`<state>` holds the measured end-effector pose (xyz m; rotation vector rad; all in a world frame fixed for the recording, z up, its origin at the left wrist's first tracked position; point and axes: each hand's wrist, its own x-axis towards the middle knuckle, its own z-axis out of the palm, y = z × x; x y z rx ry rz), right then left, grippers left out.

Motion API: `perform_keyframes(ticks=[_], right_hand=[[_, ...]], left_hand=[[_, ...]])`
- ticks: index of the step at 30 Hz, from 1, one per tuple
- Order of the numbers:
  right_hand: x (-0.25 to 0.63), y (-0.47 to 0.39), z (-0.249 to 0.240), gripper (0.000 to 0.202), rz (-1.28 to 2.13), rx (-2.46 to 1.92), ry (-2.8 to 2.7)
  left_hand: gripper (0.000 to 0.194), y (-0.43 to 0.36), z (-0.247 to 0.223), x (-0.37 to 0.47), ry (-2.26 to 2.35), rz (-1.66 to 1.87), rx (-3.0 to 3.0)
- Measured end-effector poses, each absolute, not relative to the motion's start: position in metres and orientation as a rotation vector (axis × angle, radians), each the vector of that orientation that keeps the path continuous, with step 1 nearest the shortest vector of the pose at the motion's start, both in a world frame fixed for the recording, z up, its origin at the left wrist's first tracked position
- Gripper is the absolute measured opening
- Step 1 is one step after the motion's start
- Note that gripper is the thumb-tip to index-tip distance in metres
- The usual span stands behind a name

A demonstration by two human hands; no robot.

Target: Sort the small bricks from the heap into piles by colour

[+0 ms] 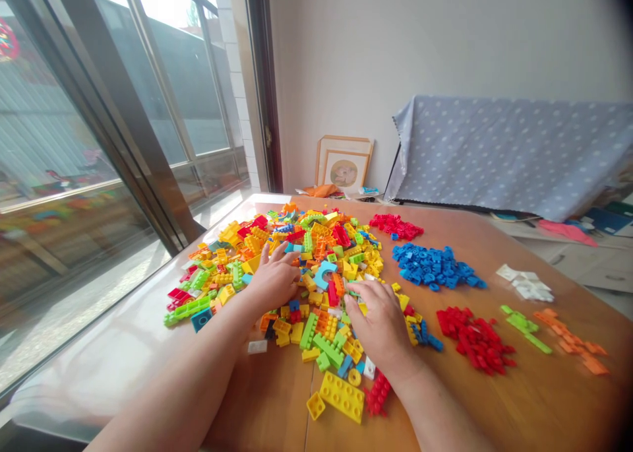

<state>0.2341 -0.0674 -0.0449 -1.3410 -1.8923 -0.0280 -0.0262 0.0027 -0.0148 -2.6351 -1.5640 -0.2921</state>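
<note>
A large mixed pile of toy building bricks [321,338] in yellow, orange, green, red and blue covers the middle of the wooden table [277,406]. My left hand [274,282] reaches over the pile's left-centre, fingers spread apart among yellow and light-blue bricks. On the pile's right side, my right hand [376,317] has its thumb and fingers apart. Its fingertips are close to an orange brick [338,284] and a light-blue arched brick [325,274]. I see no brick held in either hand, though the undersides of the fingers are hidden.
To the right lie separate groups: blue bricks [438,266], red bricks [475,340], crimson bricks [395,227], white bricks [527,284], green bricks [524,326] and orange bricks [571,340]. A large yellow brick [342,396] sits near me. Windows [163,69] line the left.
</note>
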Motion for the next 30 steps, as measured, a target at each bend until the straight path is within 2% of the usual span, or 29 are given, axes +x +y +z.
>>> perform_keyframes(ticks=[9, 16, 19, 23, 27, 30], right_hand=[[0.229, -0.073, -0.036, 0.024, 0.038, -1.258, -1.839], [0.217, -0.079, -0.033, 0.041, 0.291, -1.104, -1.857], [0.217, -0.08, -0.03, 0.034, 0.403, -1.042, -1.812], [0.221, -0.079, -0.026, 0.02, 0.719, -1.096, -1.537], [0.229, -0.073, -0.023, 0.02, 1.09, -1.052, -1.086], [0.234, -0.07, -0.02, 0.019, 1.332, -0.927, -0.786]], left_hand=[[0.02, -0.01, 0.01, -0.027, -1.486, -0.499, -2.692], [0.022, -0.028, 0.018, 0.009, -1.152, -0.675, -3.037], [0.019, -0.034, 0.017, 0.019, -1.075, -0.748, -3.078], [0.023, -0.033, 0.017, 0.016, -1.231, -0.951, -3.105], [0.026, -0.021, 0.01, -0.003, -1.53, -1.263, -2.855], [0.023, -0.01, 0.004, -0.017, -1.643, -1.316, -2.689]])
